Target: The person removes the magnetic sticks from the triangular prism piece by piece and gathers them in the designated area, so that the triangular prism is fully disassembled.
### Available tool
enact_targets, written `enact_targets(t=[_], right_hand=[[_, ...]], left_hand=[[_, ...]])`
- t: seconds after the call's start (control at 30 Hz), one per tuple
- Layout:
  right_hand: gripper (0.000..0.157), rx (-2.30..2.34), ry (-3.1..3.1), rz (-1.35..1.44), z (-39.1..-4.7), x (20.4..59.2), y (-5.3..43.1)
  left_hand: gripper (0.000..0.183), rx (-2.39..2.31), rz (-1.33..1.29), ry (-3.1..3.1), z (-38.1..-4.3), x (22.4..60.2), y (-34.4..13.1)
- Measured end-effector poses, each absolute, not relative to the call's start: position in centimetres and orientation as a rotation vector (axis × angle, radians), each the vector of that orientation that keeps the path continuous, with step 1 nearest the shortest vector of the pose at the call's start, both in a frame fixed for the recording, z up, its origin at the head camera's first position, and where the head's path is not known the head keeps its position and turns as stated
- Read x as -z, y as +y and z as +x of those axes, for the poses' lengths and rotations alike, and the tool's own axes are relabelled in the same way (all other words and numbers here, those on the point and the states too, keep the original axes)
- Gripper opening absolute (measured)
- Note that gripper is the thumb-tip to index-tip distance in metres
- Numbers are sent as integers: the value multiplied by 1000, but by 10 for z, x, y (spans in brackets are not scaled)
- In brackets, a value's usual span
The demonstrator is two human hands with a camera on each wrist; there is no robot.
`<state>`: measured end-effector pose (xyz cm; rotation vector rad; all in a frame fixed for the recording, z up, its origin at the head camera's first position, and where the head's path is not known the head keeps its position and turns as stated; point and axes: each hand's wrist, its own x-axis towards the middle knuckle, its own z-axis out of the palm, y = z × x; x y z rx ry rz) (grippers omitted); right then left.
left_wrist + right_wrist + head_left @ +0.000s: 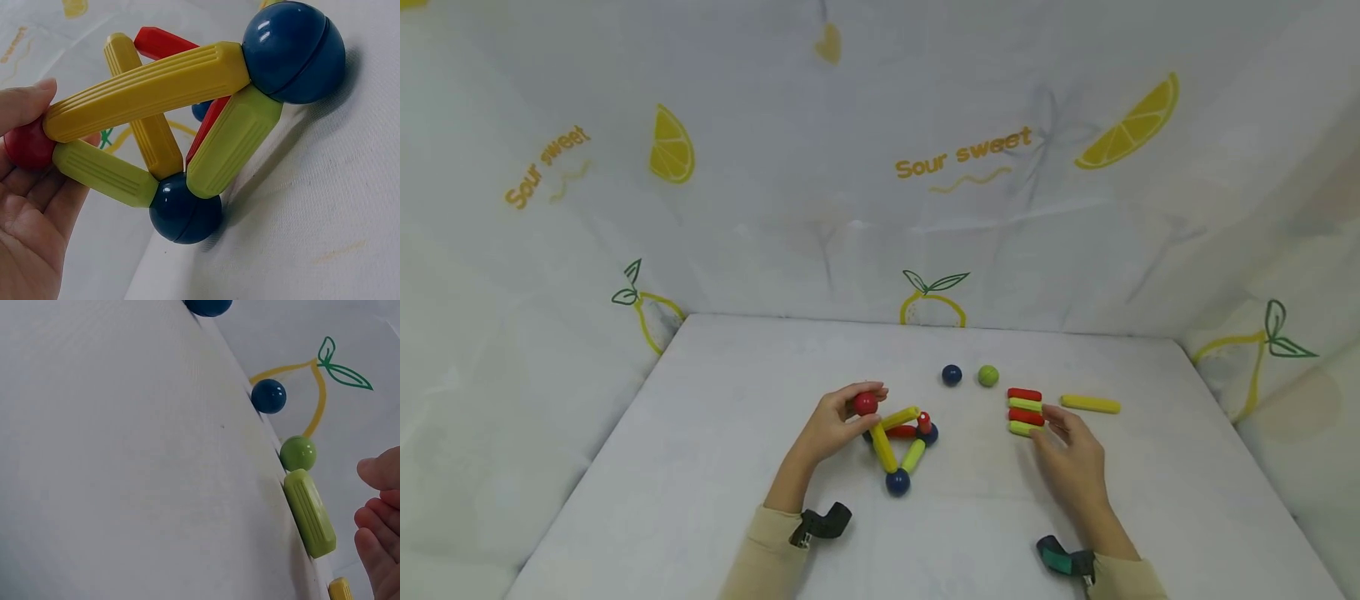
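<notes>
My left hand [833, 427] pinches a red ball [866, 403] between thumb and fingers, at the raised corner of a magnetic stick-and-ball frame. From that ball a long yellow stick [150, 94] slopes to a blue ball [897, 482], and a short green stick [106, 173] drops to another blue ball [185, 209]. Other sticks join the base, and a red stick [924, 423] stands up from the right blue ball [931, 435]. My right hand [1072, 460] is over the right ends of several short red and green sticks [1026, 415], its fingers loosely bent; contact is unclear.
Behind the frame lie a loose blue ball [952, 375] and a green ball [988, 376]. A long yellow stick [1090, 404] lies right of the short sticks. A lemon-print cloth [820, 233] hangs behind the white table [715, 400].
</notes>
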<state>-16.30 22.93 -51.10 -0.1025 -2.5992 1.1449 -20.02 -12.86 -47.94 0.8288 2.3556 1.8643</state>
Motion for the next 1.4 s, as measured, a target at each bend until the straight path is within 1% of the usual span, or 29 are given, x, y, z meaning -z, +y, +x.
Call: enact_targets(t=[0.33, 0.5, 0.67, 0.87, 1.03, 1.27, 1.4], right_hand=[[41, -1353, -2531, 282, -161, 495, 187], [40, -1444, -2523, 467, -161, 492, 168], [39, -1517, -2500, 567, -167, 483, 152], [38, -1446, -2549, 698, -178, 469, 131], [37, -1369, -2611, 726, -182, 466, 117], [28, -1227, -2622, 716, -181, 471, 108], [25, -1205, -2594, 725, -182, 472, 107]], left_hand=[[45, -1839, 791, 2374, -200, 477, -129], [44, -1815, 771, 2381, -195, 467, -127], [41, -1824, 813, 2362, -189, 452, -126], [40, -1840, 839, 2352, -187, 449, -126], [40, -1841, 828, 2364, -189, 455, -126], [41, -1864, 804, 2359, -200, 479, -128], [41, -1862, 806, 2360, -199, 474, -128]])
